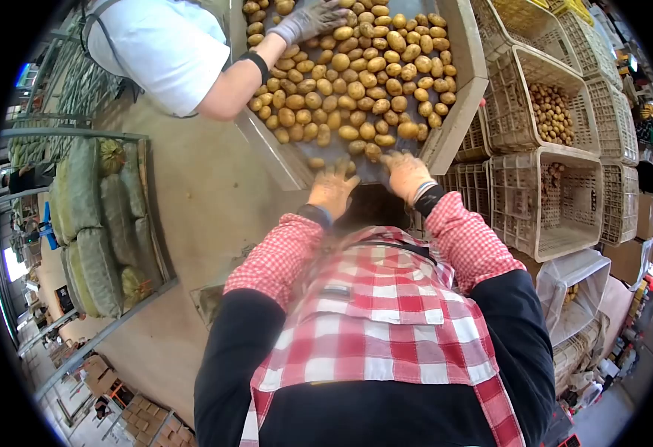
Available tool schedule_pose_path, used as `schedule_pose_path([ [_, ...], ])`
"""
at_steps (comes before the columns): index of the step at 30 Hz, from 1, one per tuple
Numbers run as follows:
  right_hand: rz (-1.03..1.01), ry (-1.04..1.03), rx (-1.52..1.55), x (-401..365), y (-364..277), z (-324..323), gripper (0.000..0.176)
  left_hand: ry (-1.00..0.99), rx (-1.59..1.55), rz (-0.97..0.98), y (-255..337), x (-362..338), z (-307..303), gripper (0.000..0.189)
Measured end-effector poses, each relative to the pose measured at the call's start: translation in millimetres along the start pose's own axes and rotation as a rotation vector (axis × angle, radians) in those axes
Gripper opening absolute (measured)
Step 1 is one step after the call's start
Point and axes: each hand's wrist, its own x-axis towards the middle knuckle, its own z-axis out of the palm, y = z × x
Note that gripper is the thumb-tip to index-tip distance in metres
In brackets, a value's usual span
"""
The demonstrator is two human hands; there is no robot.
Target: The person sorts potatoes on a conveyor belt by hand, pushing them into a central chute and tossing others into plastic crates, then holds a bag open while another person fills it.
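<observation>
Both of my hands are at the narrow near end of a wide sorting chute (453, 141) spread with potatoes (356, 89). My left hand (332, 191) has its fingers apart, stretched toward a loose potato (316, 162) at the chute's lip. Just to the right, my right hand (407, 176) reaches over the same edge with fingers extended, its fingertips close to another potato (373, 152). A dark opening (375, 205) lies below the lip between my wrists.
At the upper left, another person's gloved hand (308, 22) rests on the potatoes. Stacked plastic crates (516, 160) stand on the right, some holding potatoes. A clear plastic-lined container (572, 283) sits below them. Filled mesh sacks (92, 216) lie on a rack at the left.
</observation>
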Motion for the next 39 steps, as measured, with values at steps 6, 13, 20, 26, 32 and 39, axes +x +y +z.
schedule_pose_path([
  [6,0.197,0.220,-0.272,12.4,7.0,-12.6,0.063,0.323,-0.267,-0.133,-15.7,14.3,-31.7,0.063],
  [13,0.099,0.046,-0.197,-8.7,-32.0,16.7,0.069,-0.005,-0.067,0.068,-15.8,13.0,-8.9,0.056],
  [20,0.112,0.417,0.238,10.2,-4.8,-12.3,0.042,0.165,-0.236,0.349,-23.3,9.7,-6.8,0.040],
  [26,-0.197,0.404,-0.143,61.6,-48.2,-26.0,0.037,0.054,-0.108,0.393,-22.8,20.1,-2.3,0.038],
  [32,0.080,0.155,-0.038,99.7,-84.3,-20.6,0.038,-0.118,-0.008,0.334,-17.0,15.4,-29.1,0.042],
  [39,-0.193,0.314,0.320,41.1,-47.9,-36.2,0.026,0.031,-0.168,0.385,-22.6,16.9,-4.0,0.039],
])
